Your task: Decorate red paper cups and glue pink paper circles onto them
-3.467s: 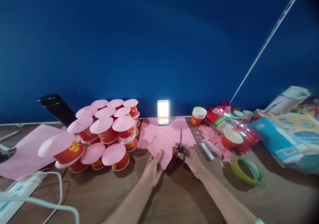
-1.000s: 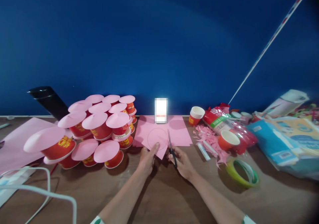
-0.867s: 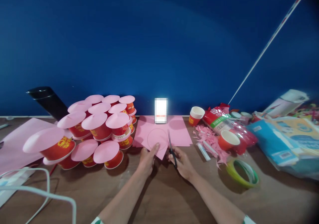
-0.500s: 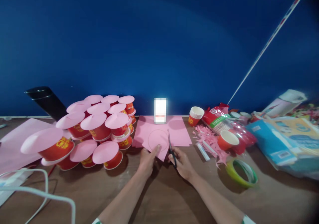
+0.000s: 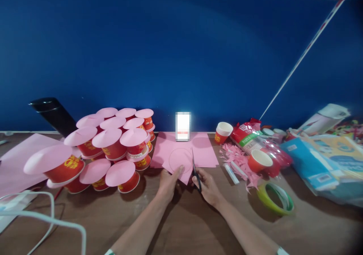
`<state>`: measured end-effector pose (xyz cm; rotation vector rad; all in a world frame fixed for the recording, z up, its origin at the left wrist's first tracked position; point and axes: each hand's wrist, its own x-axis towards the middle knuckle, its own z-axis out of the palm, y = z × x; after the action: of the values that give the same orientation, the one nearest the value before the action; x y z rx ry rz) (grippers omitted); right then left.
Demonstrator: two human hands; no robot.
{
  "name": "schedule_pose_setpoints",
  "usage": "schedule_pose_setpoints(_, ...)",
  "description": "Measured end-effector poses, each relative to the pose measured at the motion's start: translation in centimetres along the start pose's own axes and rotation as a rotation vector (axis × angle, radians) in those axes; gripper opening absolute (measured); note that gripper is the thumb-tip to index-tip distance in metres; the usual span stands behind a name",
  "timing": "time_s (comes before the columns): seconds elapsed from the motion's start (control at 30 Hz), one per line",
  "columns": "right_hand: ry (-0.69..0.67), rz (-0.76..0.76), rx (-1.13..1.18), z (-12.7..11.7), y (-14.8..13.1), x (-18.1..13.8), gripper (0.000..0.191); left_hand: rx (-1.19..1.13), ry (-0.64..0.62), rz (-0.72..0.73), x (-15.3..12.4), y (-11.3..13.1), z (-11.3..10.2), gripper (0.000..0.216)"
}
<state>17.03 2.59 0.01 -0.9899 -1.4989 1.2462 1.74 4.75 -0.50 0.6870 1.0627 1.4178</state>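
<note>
My left hand (image 5: 169,183) pinches the near corner of a piece of pink paper (image 5: 177,159), its thumb on top. A thin round outline is drawn on this piece. In my right hand (image 5: 208,187) is a pair of dark-handled scissors (image 5: 196,175), fingers wrapped round the handles. The blades point away from me and lie along the right edge of the paper; I cannot tell how far apart they are. Beneath the held piece lie larger pink sheets (image 5: 208,149) on the brown table.
Left stand several stacked red paper cups (image 5: 129,182) topped with pink discs (image 5: 120,173), near a white cable (image 5: 68,224). Right are more cups (image 5: 223,133), pink scraps (image 5: 236,156), a red plastic pack (image 5: 248,136), green-yellow tape (image 5: 266,200) and blue packaging (image 5: 309,164). A phone-like blurred object (image 5: 183,126) leans at the blue wall.
Almost nothing differs. Both hands, the paper and the scissors keep nearly the same position, and the whole view has shifted very slightly.
</note>
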Motion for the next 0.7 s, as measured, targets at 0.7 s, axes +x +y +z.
schedule_pose_setpoints(0.7, 0.006, -0.015, -0.012, -0.01, 0.05, 0.05, 0.036, 0.017, -0.003, -0.006, -0.03, 0.08, -0.08, 0.048)
